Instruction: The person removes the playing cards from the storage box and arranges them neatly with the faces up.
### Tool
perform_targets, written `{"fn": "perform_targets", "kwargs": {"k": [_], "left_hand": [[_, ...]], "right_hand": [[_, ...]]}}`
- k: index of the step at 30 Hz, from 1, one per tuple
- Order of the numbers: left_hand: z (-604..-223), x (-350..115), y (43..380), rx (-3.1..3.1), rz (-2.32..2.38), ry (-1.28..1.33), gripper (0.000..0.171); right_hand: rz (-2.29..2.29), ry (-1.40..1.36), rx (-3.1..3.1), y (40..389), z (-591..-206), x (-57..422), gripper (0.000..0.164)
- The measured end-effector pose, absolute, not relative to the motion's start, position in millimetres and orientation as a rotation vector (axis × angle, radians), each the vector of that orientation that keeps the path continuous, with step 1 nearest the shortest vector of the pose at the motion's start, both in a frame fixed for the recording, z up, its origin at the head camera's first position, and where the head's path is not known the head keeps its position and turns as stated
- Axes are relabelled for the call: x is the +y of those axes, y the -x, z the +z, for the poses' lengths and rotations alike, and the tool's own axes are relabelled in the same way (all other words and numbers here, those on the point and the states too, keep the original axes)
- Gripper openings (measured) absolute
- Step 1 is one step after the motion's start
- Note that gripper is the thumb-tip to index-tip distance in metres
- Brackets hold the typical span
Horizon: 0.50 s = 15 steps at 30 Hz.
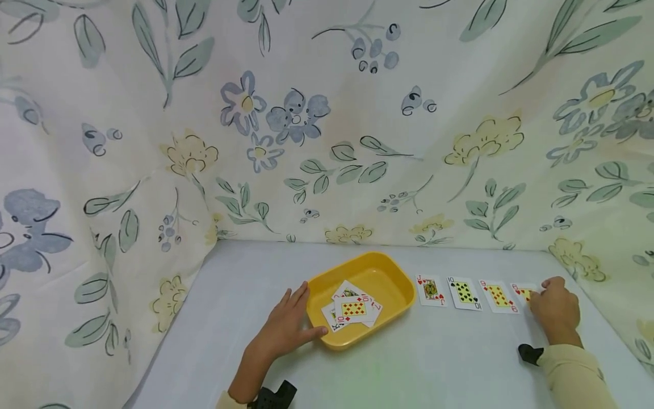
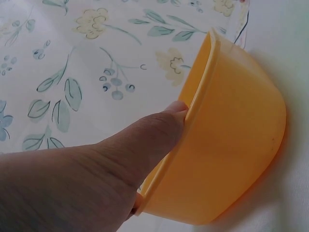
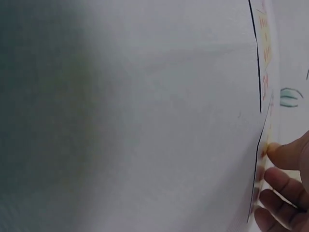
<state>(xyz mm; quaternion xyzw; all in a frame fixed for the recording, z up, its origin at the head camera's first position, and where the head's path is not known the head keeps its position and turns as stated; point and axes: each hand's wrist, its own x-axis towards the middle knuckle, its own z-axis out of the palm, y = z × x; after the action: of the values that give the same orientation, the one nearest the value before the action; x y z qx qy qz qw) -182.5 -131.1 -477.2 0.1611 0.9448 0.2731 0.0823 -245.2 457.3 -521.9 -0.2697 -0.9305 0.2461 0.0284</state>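
My left hand (image 1: 288, 326) is at the left end of a yellow plastic tray (image 1: 393, 270), fingers spread. In the left wrist view its thumb (image 2: 169, 118) lies on the tray's rim. Playing cards lie loosely piled in the tray, a ten of diamonds (image 1: 354, 308) on top. At the far right, my right hand (image 1: 558, 307) holds a red-suited playing card (image 1: 522, 291) with curled fingers, covering its right part. The right wrist view shows the thumb (image 3: 277, 153) and fingertips at that card, close over the table.
Left of the held card, a jack of hearts (image 1: 431, 291), a black ten (image 1: 464, 293) and a nine of diamonds (image 1: 498, 296) lie face up in a row on the white table (image 1: 434, 363). A floral cloth (image 1: 327, 142) hangs behind and along the sides.
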Motion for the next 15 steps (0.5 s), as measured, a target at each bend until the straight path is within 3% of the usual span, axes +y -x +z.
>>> {"fn": "perform_targets", "kwargs": {"k": [10,15], "left_hand": [[-480.1,-131.6,182.1,2.807,0.847,-0.477,0.103],[-481.1,-130.9,183.0,2.814,0.854,-0.495,0.105]], "right_hand": [[0.714,0.740,-2.878,237.7,-520.2,455.5,0.027],[0.705,0.614,-2.920,236.2,-517.8,461.0,0.032]]}}
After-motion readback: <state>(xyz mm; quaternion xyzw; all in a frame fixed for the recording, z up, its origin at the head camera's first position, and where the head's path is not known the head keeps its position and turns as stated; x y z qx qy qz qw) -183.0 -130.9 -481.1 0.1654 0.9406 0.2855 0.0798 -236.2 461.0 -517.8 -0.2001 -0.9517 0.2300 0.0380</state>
